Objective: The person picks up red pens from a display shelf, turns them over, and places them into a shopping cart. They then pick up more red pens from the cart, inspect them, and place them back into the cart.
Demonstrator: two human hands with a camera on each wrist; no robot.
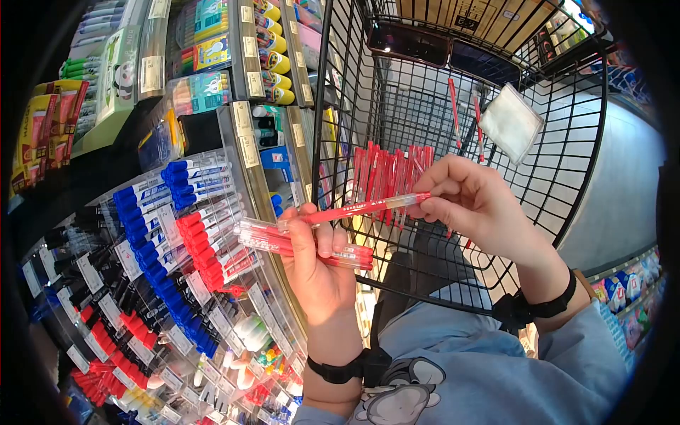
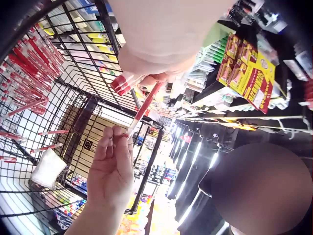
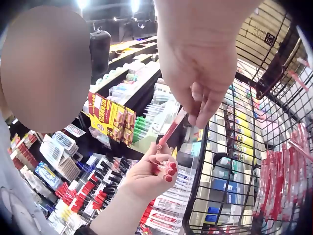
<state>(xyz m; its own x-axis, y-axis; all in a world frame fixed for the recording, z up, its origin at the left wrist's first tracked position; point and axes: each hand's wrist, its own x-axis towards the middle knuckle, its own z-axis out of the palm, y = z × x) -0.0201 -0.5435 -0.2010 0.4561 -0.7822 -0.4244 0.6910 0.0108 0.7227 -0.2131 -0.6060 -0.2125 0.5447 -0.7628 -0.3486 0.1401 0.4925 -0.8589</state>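
Observation:
My left hand (image 1: 315, 265) grips a small bundle of red pens (image 1: 283, 244) with clear caps, their red ends pointing right in the head view. Its thumb and index finger also hold one end of a single red pen (image 1: 361, 209). The other end of that pen is pinched between the thumb and fingers of my right hand (image 1: 471, 205), so it spans the gap between both hands. Below and beyond the hands, many similar red pens (image 1: 389, 177) stand in a row along the side of a black wire cart (image 1: 559, 212).
Two loose red pens (image 1: 454, 106) and a white packet (image 1: 511, 124) lie farther inside the cart. On the left, a shelf holds blue-capped markers (image 1: 152, 248), red-capped markers (image 1: 202, 244) and black ones. Yellow-capped bottles (image 1: 275, 60) stand on the upper shelf.

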